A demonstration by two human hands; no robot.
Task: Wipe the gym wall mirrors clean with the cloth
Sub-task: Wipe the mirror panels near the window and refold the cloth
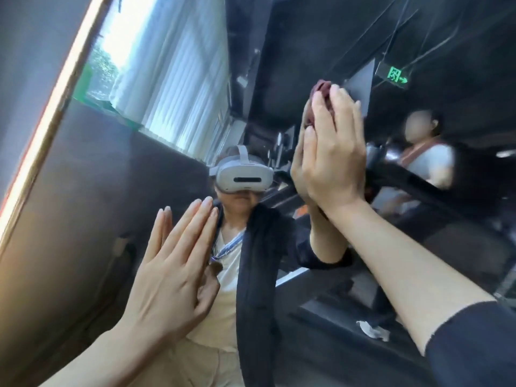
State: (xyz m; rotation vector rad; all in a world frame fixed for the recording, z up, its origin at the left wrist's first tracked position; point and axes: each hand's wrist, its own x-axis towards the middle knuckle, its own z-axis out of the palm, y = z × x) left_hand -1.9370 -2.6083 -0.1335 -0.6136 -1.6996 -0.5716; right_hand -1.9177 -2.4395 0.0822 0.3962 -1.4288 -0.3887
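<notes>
Mid-wipe: right hand [332, 152] pressing dark red cloth [321, 103] flat-fingered against wall mirror [117, 191], apparently without clenching. Left hand [170, 269] spread on glass, holding nothing. Next: sweeping across unwiped glass.

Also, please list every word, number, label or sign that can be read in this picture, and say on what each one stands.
Green exit sign, seen reflected in the mirror at upper right: no words, only one white mirrored symbol that I cannot read, and a white arrow pointing right.
White headset in the reflection: no readable brand or label.
Cloth under the right hand: no text.
Nothing else carries readable text.
</notes>
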